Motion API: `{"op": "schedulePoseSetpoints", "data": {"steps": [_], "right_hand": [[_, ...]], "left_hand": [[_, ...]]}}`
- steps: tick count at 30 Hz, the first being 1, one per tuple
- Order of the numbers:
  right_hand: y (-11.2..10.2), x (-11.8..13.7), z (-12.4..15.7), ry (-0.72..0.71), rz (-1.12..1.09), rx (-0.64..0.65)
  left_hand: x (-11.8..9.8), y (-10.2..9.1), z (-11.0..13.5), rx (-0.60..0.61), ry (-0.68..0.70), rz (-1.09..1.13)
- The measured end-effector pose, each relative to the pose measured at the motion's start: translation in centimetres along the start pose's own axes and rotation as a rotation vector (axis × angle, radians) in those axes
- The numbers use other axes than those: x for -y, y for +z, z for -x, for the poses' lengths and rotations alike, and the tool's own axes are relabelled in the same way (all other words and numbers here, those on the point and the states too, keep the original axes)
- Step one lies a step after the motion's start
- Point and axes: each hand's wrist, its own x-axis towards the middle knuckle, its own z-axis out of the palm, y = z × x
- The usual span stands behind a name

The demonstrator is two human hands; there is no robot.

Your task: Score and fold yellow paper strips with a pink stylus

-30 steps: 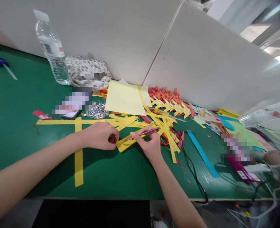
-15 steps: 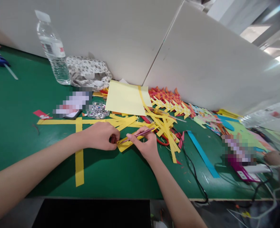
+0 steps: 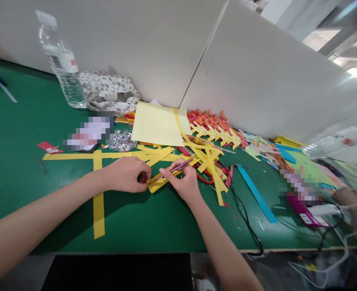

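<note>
My left hand (image 3: 126,173) is closed, pinching the near end of a folded yellow paper strip (image 3: 156,184) that lies on the green table (image 3: 20,133). My right hand (image 3: 182,182) is closed round a thin pink stick (image 3: 175,168), a pen or tweezers, whose tip points at the strip just right of my left fingers. Both hands meet at the strip near the table's middle. A heap of loose yellow strips (image 3: 207,159) lies just behind my right hand.
A water bottle (image 3: 60,62) and a patterned cloth (image 3: 108,91) stand at the back wall. A yellow sheet (image 3: 158,123), a pile of googly eyes (image 3: 122,140), woven paper fish (image 3: 217,127), a blue strip (image 3: 255,192), a black cable (image 3: 245,218) and another person's hand (image 3: 348,198) are around.
My right hand has slid left along the strip towards my left hand, bringing the pink stick's tip closer to the pinched end. The view shifted slightly.
</note>
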Motion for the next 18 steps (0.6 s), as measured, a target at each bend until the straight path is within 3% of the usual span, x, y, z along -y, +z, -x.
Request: {"op": "schedulePoseSetpoints", "data": {"steps": [18], "right_hand": [[-1.2, -0.7, -0.4, -0.036, 0.046, -0.115]], "left_hand": [[0.3, 0.1, -0.2, 0.026, 0.005, 0.068]]}}
